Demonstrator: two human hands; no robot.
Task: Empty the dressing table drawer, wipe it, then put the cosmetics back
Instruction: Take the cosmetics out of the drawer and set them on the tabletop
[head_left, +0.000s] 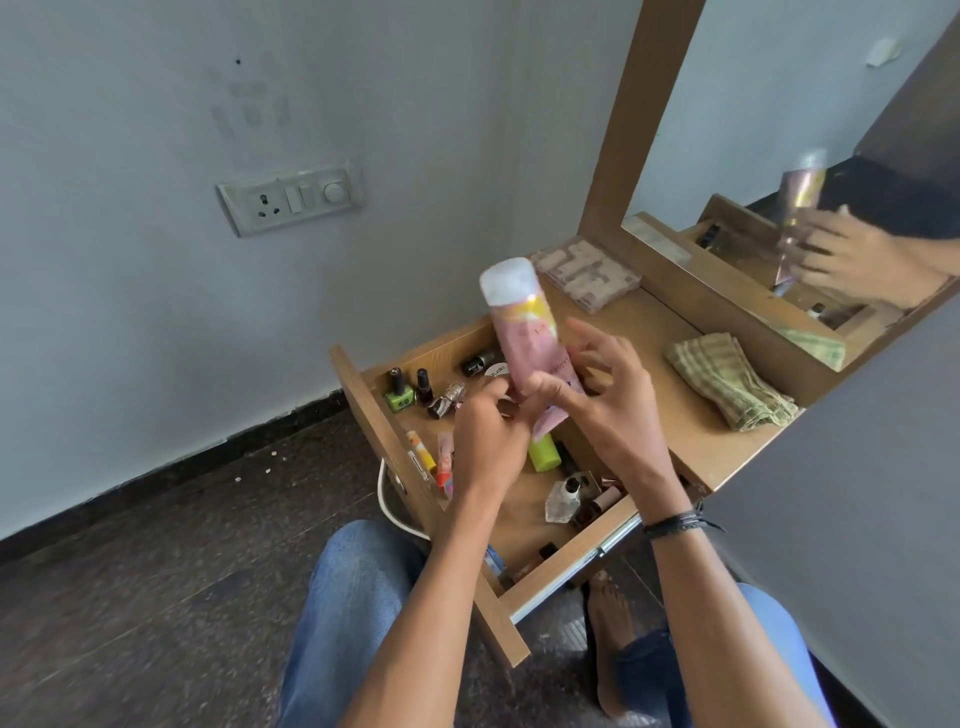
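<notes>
Pink tube (524, 332): white-capped, cap up, tilted, held above the open drawer (524, 512) at frame centre.
Left hand (488, 441): grip closed around the tube's lower end.
Right hand (605, 395): thumb against the tube's lower body, fingers spread loose beside it; grip only partly closed.
Drawer contents: green nail polish (400, 391) and dark bottles at the upper left, a lime bottle (544, 453) under the hands, a clear glass bottle (563, 500) toward the lower right.
Desk (670, 410): folded green cloth (732, 382) at the right, a clear box (587, 273) near the mirror (810, 171).
</notes>
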